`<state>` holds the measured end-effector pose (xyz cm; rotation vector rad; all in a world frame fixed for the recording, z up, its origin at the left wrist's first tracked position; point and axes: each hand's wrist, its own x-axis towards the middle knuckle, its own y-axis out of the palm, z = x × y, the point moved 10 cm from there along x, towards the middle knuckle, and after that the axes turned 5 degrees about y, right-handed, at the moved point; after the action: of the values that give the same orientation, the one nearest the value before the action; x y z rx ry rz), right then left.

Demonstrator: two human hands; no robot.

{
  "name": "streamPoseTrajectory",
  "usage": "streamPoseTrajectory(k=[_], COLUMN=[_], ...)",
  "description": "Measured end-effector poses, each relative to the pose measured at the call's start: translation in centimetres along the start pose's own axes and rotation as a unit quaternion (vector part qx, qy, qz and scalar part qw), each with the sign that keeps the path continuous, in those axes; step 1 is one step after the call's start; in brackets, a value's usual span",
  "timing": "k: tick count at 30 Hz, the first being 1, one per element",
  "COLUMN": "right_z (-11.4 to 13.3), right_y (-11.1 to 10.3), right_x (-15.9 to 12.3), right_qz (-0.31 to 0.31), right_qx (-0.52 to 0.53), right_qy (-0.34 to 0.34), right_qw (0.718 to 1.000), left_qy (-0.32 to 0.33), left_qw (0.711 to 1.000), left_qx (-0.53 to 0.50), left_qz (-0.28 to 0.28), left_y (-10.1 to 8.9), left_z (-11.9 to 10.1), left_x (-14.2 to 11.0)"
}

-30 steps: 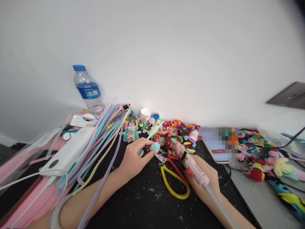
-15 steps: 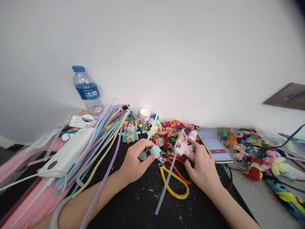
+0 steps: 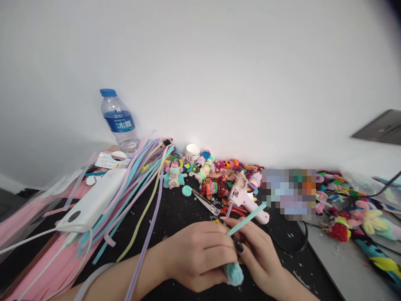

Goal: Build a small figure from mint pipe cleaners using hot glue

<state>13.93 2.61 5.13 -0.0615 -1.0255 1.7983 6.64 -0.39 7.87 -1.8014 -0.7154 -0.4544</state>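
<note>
My left hand (image 3: 200, 255) is closed around a mint-blue pipe cleaner (image 3: 249, 219). One end is coiled into a fuzzy ball (image 3: 234, 274) below my fingers, and the straight tail slants up to the right. Close against it, my right hand (image 3: 263, 257) has its dark-nailed thumb and bent fingers at the same piece; the exact grip is partly hidden. Just beyond my hands lies a pale pink glue gun (image 3: 246, 200) with its glue stick partly covered. Scissors (image 3: 209, 205) rest beside it, handles mostly hidden. A mint disc (image 3: 186, 191) lies near their tips.
Long pastel pipe cleaners (image 3: 140, 175) spread over a white power strip (image 3: 94, 200) at left. A water bottle (image 3: 120, 121) and a small white cup (image 3: 192, 154) stand by the wall. Several fuzzy figures (image 3: 174, 175) line the back. A black cable (image 3: 291, 251) loops at right.
My right hand has let go of the glue gun, which now lies on the table. Both hands have come together nearer to me, bringing the mint-blue pipe cleaner along. The mint disc now shows uncovered.
</note>
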Motion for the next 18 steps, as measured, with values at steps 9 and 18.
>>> streamPoseTrajectory(k=[9, 18], right_z=[-3.3, -7.1], right_y=[0.2, 0.1], right_x=[0.5, -1.0], right_qz=[-0.044, -0.121], right_qx=[0.27, 0.391], right_qy=[0.186, 0.273], right_qw=[0.944, 0.871], left_qy=[-0.04, -0.148], left_qw=[0.996, 0.979], left_qx=[-0.075, -0.127], left_qz=[0.017, -0.053], left_y=[1.1, -0.2], left_z=[0.7, 4.1], left_x=[-0.1, -1.5])
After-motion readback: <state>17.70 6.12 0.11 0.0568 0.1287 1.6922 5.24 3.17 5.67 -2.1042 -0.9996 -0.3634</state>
